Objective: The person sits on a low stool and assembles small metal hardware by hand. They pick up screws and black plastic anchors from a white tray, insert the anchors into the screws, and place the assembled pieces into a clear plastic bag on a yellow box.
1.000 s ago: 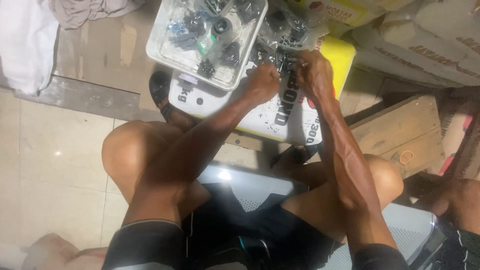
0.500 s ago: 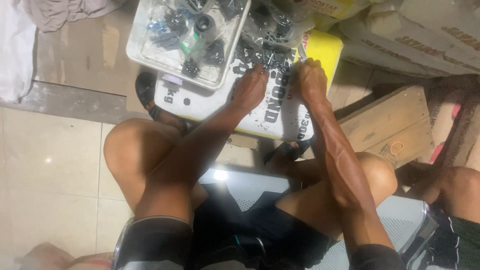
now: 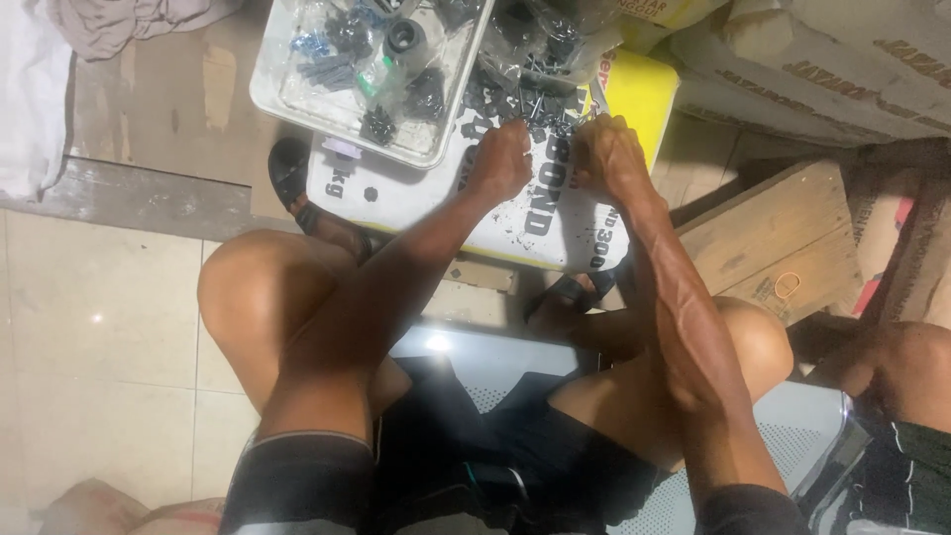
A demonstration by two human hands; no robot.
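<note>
Head view, looking down at a seated person. Both hands are brought together over a scatter of small black parts (image 3: 515, 104) on a white and yellow sack (image 3: 416, 193) lying on the floor. The left hand (image 3: 500, 163) is curled into a loose fist, fingers pinched on something too small to be identified; the right hand (image 3: 606, 154) is likewise closed, fingertips among the parts. At far left of the hands, a clear plastic tray (image 3: 287, 94) is seen, holding bagged black pieces. Many loose parts are left unsorted on the sack, so the work is judged to be partway. A wooden crate (image 3: 783, 243) stands at right.
</note>
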